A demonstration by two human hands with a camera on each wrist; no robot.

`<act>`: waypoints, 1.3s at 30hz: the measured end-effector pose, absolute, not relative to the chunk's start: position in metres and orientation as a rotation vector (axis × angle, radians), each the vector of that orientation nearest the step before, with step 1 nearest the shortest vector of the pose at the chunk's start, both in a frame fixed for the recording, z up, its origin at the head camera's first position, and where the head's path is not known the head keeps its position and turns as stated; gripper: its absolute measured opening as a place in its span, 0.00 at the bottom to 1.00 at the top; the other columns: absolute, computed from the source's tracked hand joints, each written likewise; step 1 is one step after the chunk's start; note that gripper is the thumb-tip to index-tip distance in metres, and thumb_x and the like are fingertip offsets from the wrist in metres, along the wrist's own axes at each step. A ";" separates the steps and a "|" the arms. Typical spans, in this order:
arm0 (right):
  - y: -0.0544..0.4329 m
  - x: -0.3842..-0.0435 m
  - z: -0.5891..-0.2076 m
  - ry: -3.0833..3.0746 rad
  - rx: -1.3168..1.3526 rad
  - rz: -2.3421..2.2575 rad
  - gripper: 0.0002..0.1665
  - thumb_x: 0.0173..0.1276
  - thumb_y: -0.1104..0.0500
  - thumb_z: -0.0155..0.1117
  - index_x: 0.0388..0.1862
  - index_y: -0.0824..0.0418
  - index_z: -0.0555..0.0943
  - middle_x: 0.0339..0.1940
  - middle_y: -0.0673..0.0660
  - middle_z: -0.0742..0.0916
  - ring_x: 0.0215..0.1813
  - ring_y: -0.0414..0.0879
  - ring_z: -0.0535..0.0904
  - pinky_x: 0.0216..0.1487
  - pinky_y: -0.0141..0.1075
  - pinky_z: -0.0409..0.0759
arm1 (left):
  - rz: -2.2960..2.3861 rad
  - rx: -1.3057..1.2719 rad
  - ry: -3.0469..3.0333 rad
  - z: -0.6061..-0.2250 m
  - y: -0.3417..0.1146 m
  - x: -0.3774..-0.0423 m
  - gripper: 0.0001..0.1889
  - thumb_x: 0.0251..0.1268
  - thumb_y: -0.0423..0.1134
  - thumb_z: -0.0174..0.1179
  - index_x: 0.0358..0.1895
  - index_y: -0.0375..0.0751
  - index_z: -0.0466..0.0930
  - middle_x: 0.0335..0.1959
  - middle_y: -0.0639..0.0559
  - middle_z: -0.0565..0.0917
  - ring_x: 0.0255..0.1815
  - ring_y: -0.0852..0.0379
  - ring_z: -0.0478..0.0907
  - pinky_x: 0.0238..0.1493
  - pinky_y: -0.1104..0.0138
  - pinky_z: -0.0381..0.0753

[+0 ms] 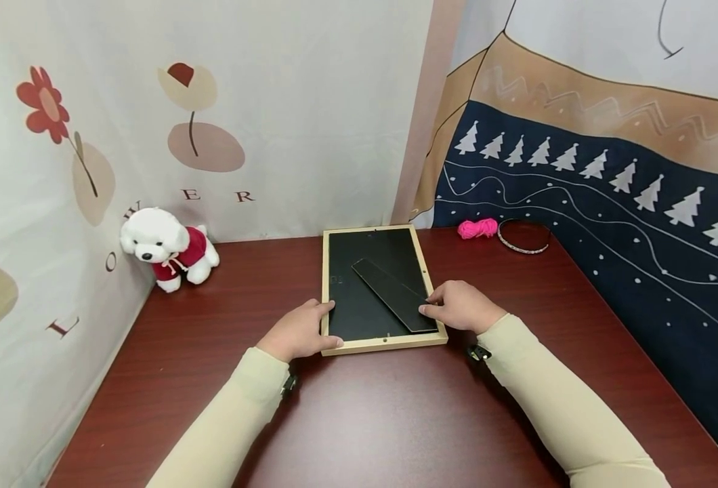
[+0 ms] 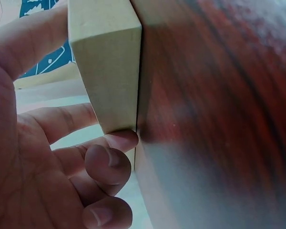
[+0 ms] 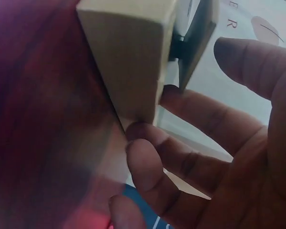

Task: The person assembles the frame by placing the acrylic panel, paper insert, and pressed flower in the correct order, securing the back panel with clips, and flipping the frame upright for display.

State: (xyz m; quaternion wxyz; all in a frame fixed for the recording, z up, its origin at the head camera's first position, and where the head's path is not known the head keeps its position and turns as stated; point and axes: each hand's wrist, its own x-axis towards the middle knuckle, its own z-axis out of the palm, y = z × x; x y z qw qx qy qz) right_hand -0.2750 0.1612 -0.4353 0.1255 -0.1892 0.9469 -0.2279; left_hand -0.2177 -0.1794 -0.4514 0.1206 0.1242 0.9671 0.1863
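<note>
A picture frame [image 1: 359,346] with a pale wooden border lies back side up on the table, its black backing board [image 1: 349,305] showing. The black easel stand [image 1: 389,296] slants across that board, and in the right wrist view it is tilted up off the frame. My left hand [image 1: 298,331] grips the frame's near left corner, thumb on the near border and fingers along the left side. At the near right corner, my right hand [image 1: 465,308] holds the lower end of the stand between thumb and index finger. Its other fingers are by the frame's side.
On the brown table [image 1: 371,420], a white plush dog [image 1: 170,247] in a red top sits at the back left. Pink yarn [image 1: 477,228] and a headband [image 1: 522,250] lie at the back right. Printed curtains [image 1: 310,122] hang behind the table's edges.
</note>
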 end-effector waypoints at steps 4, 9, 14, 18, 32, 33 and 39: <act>0.161 -0.280 -0.434 2.753 -0.590 -0.612 0.15 0.73 0.48 0.71 0.46 0.56 0.94 0.29 0.48 0.90 0.31 0.44 0.76 0.33 0.38 0.76 | 0.544 0.347 2.818 -0.450 -0.179 -0.217 0.46 0.64 0.54 0.74 0.81 0.39 0.66 0.77 0.34 0.70 0.73 0.39 0.74 0.71 0.47 0.75; 0.166 -0.284 -0.438 2.723 -0.586 -0.681 0.12 0.72 0.51 0.72 0.43 0.56 0.95 0.32 0.49 0.90 0.33 0.45 0.77 0.36 0.38 0.77 | 0.540 0.346 2.812 -0.451 -0.179 -0.215 0.46 0.65 0.54 0.74 0.81 0.39 0.65 0.78 0.34 0.69 0.74 0.39 0.73 0.72 0.47 0.75; 0.172 -0.281 -0.440 2.699 -0.531 -0.767 0.10 0.70 0.54 0.74 0.43 0.58 0.94 0.37 0.52 0.91 0.37 0.47 0.79 0.40 0.39 0.79 | 0.520 0.365 2.819 -0.452 -0.177 -0.214 0.46 0.65 0.55 0.73 0.81 0.39 0.65 0.78 0.33 0.69 0.77 0.38 0.70 0.74 0.47 0.73; 0.172 -0.276 -0.440 2.685 -0.539 -0.790 0.14 0.67 0.55 0.76 0.46 0.60 0.89 0.35 0.53 0.87 0.38 0.47 0.78 0.40 0.40 0.79 | 0.484 0.378 2.823 -0.452 -0.177 -0.209 0.46 0.64 0.55 0.74 0.81 0.39 0.67 0.78 0.33 0.70 0.77 0.38 0.69 0.74 0.47 0.72; 0.180 -0.286 -0.436 2.590 -0.470 -0.867 0.49 0.71 0.43 0.71 0.80 0.66 0.64 0.63 0.66 0.83 0.59 0.57 0.82 0.62 0.54 0.82 | 0.436 0.405 2.828 -0.446 -0.163 -0.172 0.47 0.60 0.57 0.76 0.78 0.36 0.70 0.73 0.33 0.75 0.72 0.38 0.75 0.69 0.48 0.78; 0.181 -0.288 -0.437 2.591 -0.466 -0.874 0.48 0.71 0.43 0.70 0.80 0.66 0.64 0.64 0.66 0.83 0.60 0.58 0.81 0.62 0.54 0.82 | 0.431 0.413 2.833 -0.445 -0.162 -0.169 0.47 0.59 0.57 0.77 0.77 0.36 0.70 0.72 0.34 0.76 0.71 0.39 0.77 0.68 0.48 0.79; 0.184 -0.304 -0.445 2.610 -0.468 -0.944 0.42 0.74 0.48 0.68 0.79 0.68 0.66 0.60 0.67 0.84 0.51 0.55 0.83 0.50 0.46 0.87 | 0.399 0.446 2.845 -0.441 -0.160 -0.153 0.47 0.55 0.57 0.78 0.75 0.36 0.73 0.69 0.37 0.79 0.66 0.41 0.81 0.62 0.49 0.82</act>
